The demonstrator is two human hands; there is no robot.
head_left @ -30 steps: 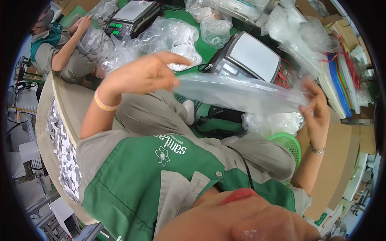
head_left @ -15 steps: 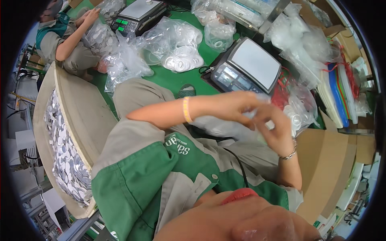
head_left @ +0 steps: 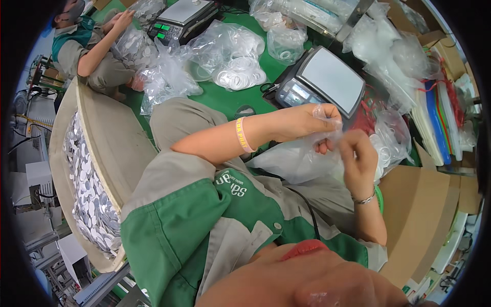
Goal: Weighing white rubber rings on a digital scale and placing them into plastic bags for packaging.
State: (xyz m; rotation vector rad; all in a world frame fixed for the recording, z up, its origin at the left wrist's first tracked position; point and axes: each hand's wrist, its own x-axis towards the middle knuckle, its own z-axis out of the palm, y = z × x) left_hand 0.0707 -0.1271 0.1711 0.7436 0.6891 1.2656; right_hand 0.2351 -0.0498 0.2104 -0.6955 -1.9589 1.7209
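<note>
A clear plastic bag (head_left: 302, 161) hangs over my lap, and its gathered neck sticks up out of my left hand (head_left: 306, 123). The fingers of that hand are wrapped around the neck. Close by on the right, my right hand (head_left: 359, 161) is curled with its fingertips pressed together beside the bag's neck. Whatever lies in those fingertips, if anything, is too small or too hidden to make out. The bag's lower part rests between my legs, its contents unclear.
A digital scale (head_left: 327, 82) stands ahead on the green floor. Bags of white rings (head_left: 238, 71) lie left of it. A large bin of silvery discs (head_left: 92, 194) is at my left, a cardboard box (head_left: 417, 215) at my right. A co-worker (head_left: 84, 48) sits far left.
The blurred hands have become distinct. My left hand now shows the bag's neck gathered in its grip, and my right hand has drawn slightly apart from it.
</note>
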